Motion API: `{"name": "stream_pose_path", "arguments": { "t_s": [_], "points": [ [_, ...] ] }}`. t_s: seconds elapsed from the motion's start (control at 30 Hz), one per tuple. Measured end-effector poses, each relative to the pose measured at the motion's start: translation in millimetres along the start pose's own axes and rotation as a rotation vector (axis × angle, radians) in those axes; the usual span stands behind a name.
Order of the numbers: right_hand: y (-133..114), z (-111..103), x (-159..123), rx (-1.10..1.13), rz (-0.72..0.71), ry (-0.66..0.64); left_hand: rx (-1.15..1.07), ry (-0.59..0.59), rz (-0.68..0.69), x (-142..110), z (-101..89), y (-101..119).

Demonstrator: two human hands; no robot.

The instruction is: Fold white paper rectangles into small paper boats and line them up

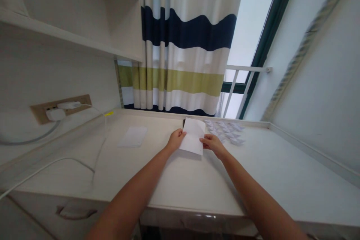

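Two bare hands work above the far part of the counter (180, 180). The left hand (176, 140) and the right hand (213, 144) hold a single white sheet of paper (192, 137) between them, tilted slightly. It may be folded, but the crease is hard to make out. The left fingers (180, 134) are closed on the sheet's left edge, and the right fingers (204, 140) are curled in and closed on its right edge.

A small dark object (183, 123) shows behind the sheet's top corner, mostly hidden, so its kind cannot be told. Just beyond the right hand lies a loose cluster of small folded paper pieces (226, 131), overlapping too much for an exact count. Left of the hands lies one flat pale paper pad or sheet (132, 136), its thickness unclear.

Farther left, a wall socket panel (60, 109) carries two white plugs (55, 114). A white cable (53, 163) crosses the counter. A striped curtain (182, 45) hangs beyond.
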State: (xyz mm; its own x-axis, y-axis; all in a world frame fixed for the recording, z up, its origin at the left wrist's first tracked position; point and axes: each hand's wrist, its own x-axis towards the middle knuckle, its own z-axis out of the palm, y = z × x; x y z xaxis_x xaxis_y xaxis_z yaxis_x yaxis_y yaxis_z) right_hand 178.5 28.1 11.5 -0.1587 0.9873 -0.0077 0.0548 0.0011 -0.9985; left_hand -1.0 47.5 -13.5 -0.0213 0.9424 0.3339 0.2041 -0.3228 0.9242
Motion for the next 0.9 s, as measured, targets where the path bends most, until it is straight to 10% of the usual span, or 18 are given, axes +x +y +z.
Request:
{"name": "stream_pose_path", "arguments": {
  "t_s": [0.9],
  "points": [
    [25.0,-2.4,-31.1,0.063,-0.139,0.020,-0.311,-0.133,-0.210,-42.0,1.5,7.8]
  ]
}}
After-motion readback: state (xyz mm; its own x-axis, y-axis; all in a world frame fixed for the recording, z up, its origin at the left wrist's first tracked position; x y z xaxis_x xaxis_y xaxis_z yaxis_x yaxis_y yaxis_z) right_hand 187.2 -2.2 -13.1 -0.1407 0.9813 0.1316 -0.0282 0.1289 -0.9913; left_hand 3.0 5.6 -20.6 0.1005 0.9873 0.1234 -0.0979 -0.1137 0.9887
